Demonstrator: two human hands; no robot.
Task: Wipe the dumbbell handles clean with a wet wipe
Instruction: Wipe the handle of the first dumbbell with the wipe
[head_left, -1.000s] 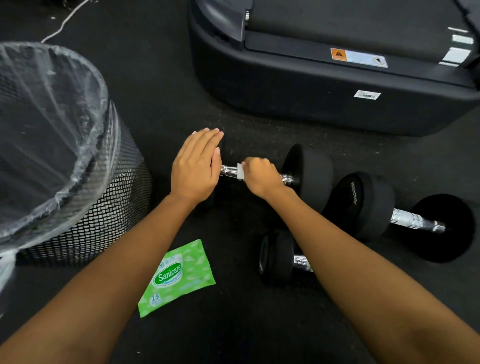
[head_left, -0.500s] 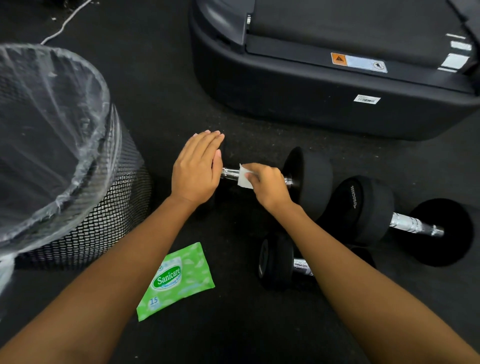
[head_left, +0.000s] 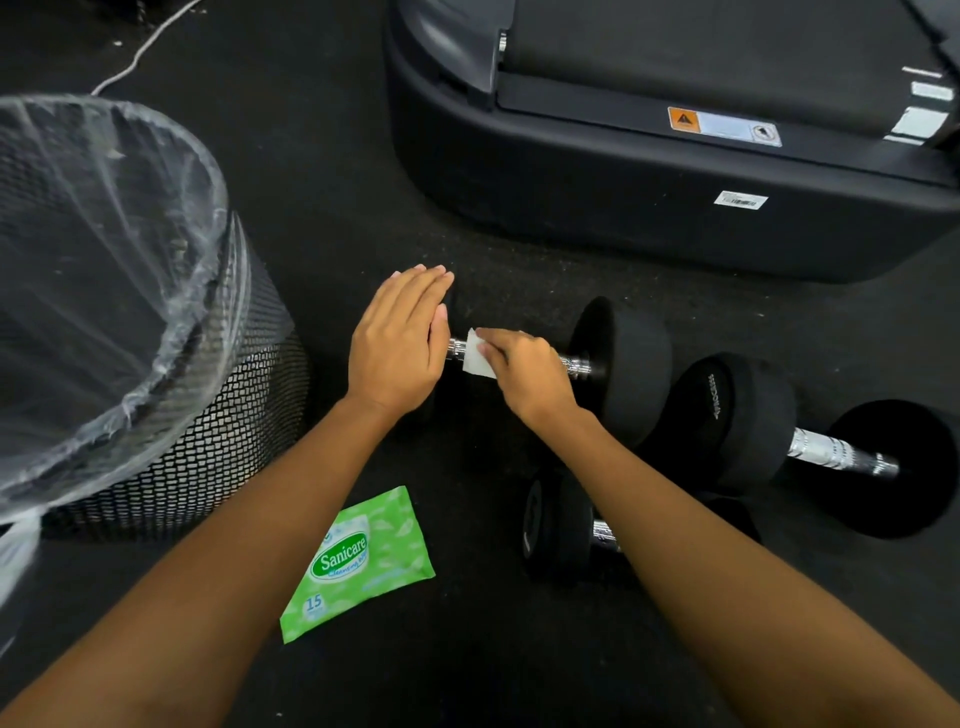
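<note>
Dumbbell (head_left: 618, 364): lies on the black floor (head_left: 337, 234), chrome handle (head_left: 574, 365) running left to right, partly hidden by both hands.
Right hand (head_left: 524, 374): fingers closed on a white wet wipe (head_left: 477, 358) pressed against the handle.
Left hand (head_left: 397, 343): flat, fingers straight and together, resting over the dumbbell's left end.
Other dumbbells: one (head_left: 815, 441) to the right, one (head_left: 558, 525) under the right forearm.
Wipe packet (head_left: 358, 564): green, on the floor beside the left forearm.
Bin (head_left: 218, 415): black mesh, clear liner, left side.
</note>
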